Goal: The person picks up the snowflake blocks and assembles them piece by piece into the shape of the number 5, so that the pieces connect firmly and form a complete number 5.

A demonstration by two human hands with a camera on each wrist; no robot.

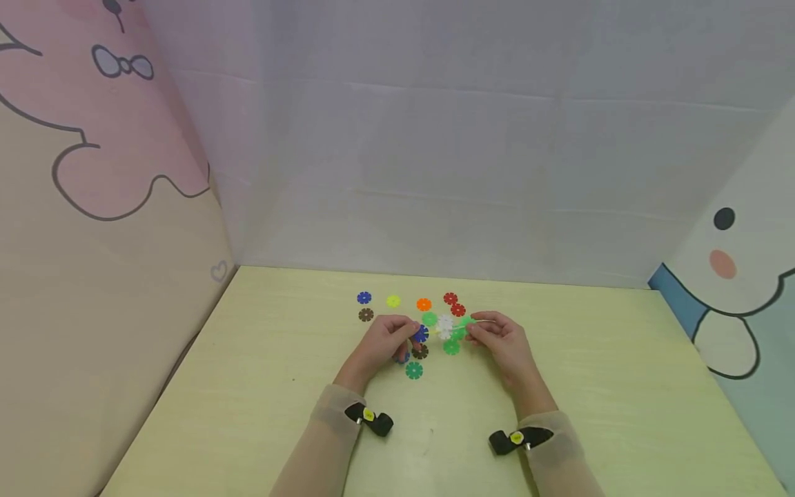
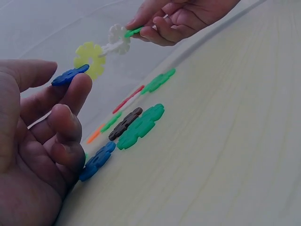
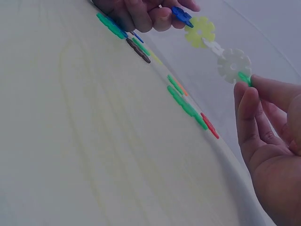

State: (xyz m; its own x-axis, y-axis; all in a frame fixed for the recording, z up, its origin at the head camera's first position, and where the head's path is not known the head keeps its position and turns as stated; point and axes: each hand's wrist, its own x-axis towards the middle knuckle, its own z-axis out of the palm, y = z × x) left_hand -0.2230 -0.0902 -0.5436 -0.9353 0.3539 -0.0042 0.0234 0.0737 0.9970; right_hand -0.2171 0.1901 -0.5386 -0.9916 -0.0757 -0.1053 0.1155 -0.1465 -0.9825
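Between my two hands hangs a short chain of interlocking notched plastic discs, held above the table. My left hand [image 1: 381, 342] pinches the blue disc [image 2: 70, 75] at one end between thumb and fingertip. Joined to it is a yellow disc [image 3: 200, 32], followed by two white discs [image 3: 234, 66], one seen nearly edge-on. At the other end my right hand [image 1: 506, 345] pinches a green disc [image 3: 244, 79] by its edge. Below my left hand a blue disc [image 2: 98, 161], a brown disc [image 2: 125, 124] and a green disc [image 2: 141, 126] lie on the table.
More loose discs lie flat around the hands: a blue disc [image 1: 364, 297], a brown disc [image 1: 366, 315], a yellow disc [image 1: 393, 301], an orange disc [image 1: 424, 304], two red discs [image 1: 450, 298] and several green ones. A pale curtain [image 1: 435, 172] stands behind the table [image 1: 621, 386].
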